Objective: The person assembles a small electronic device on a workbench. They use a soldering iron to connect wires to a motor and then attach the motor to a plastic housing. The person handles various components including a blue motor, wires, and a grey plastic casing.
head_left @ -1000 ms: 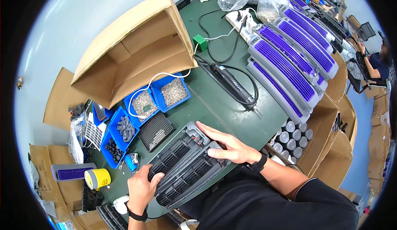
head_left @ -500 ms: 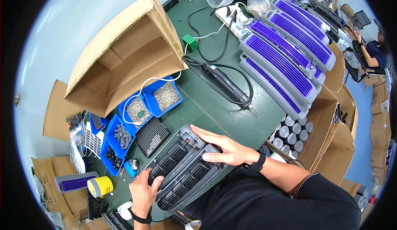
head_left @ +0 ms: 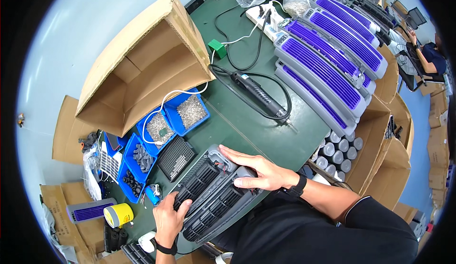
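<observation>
Housing point(head_left: 212, 194) with twin black ribbed rollers point(head_left: 198, 184), apparently steadied at both ends: left hand point(head_left: 169, 218) half-closed, gripping one end; right hand point(head_left: 260, 171) nearly flat, resting across the other.

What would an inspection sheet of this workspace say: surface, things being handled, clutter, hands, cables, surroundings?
Surface: green tabletop, visible between the items.
Job's things: dark grey housing with two black ribbed rollers, at the table's near edge.
Clutter: blue bins of small parts, black perforated tray, pen-shaped tool, open cardboard box, row of purple-and-grey units.
Hands: left hand grips the housing's left end; right hand lies over its upper right end, fingers extended, thumb apart.
Cables: black cable looped about the tool; white cable across a blue bin.
Surroundings: another person at far right; pale wall at left.
</observation>
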